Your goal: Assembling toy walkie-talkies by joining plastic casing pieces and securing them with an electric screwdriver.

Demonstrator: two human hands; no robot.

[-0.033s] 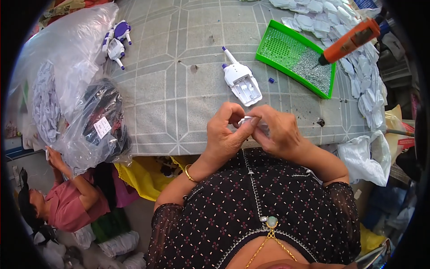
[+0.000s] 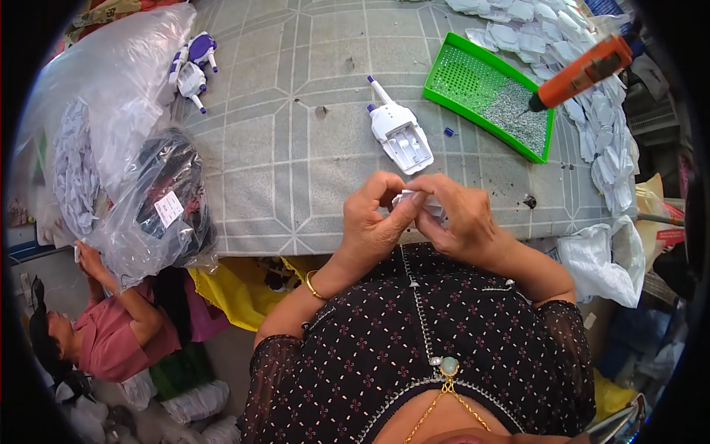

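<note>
Close to the table's near edge, my left hand (image 2: 376,213) and my right hand (image 2: 460,213) meet, fingers pinched on a small white plastic piece (image 2: 407,197). Fingers cover much of it, so its full shape is hidden. Just beyond lies a white toy walkie-talkie (image 2: 400,127) with a purple-tipped antenna, its open battery compartment facing up. A tiny dark blue part (image 2: 449,132) rests to its right. Farther right, a green perforated tray (image 2: 484,126) holds many small silvery screws (image 2: 518,111). An orange power screwdriver (image 2: 584,72) hangs over the tray, bit pointing down-left; neither hand touches it.
White plastic pieces (image 2: 610,166) are heaped along the right edge. White-and-purple toy bodies (image 2: 194,70) lie at the far left beside a large clear plastic bag (image 2: 122,89). A co-worker in a pink shirt (image 2: 122,333) sits at left. A white bag (image 2: 606,255) hangs at right.
Slightly more of the white plastic piece shows between my fingers. The orange power screwdriver has swung a little to the right. My hands stay in nearly the same place.
</note>
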